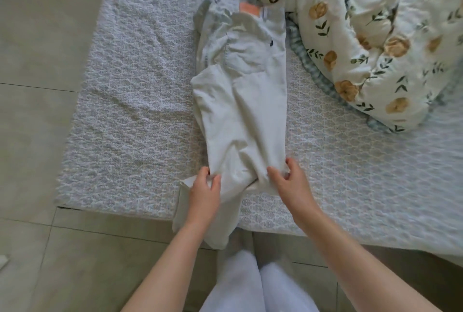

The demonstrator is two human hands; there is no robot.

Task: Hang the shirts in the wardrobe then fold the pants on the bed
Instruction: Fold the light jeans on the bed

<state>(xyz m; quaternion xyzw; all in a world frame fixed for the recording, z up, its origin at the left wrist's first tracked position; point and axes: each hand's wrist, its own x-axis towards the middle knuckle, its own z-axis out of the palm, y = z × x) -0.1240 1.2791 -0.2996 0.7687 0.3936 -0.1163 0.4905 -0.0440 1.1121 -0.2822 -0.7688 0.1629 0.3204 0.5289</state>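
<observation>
On the bed [140,101], quilted patterned cover, slightly rumpled; tiled floor [37,36] to the left and near side; floral duvet [375,36] bunched at the far right, not touching the work area apart from its edge just beside the waistband.

White pants [245,101] lie lengthwise mid-bed, waistband far, legs running toward the person; they look already doubled leg on leg, though the two leg ends splay apart at the near edge; the hems [200,224] hang over the bed edge toward the floor.

Left hand [204,194]: grip pinching the left leg cloth near the bed edge, thumb on top, fingers curled into the fabric. Right hand [288,181]: grip pinching the right edge of the other leg, thumb and fingertips pressed on a small bunch of cloth.

Orange-pink waist patch [250,7] and small dark tab [271,42] by the back pocket suggest denim-type cloth.

Handling, as judged: light to moderate weight; soft but with more body than a shirt, so creases should hold; not slippery, not fragile; the cover's texture will likely drag on it. Best hold looks like both hems together at the outer seams, lifted and carried toward the waistband; the loose hanging ends may sag or twist if only one layer is pinched.
</observation>
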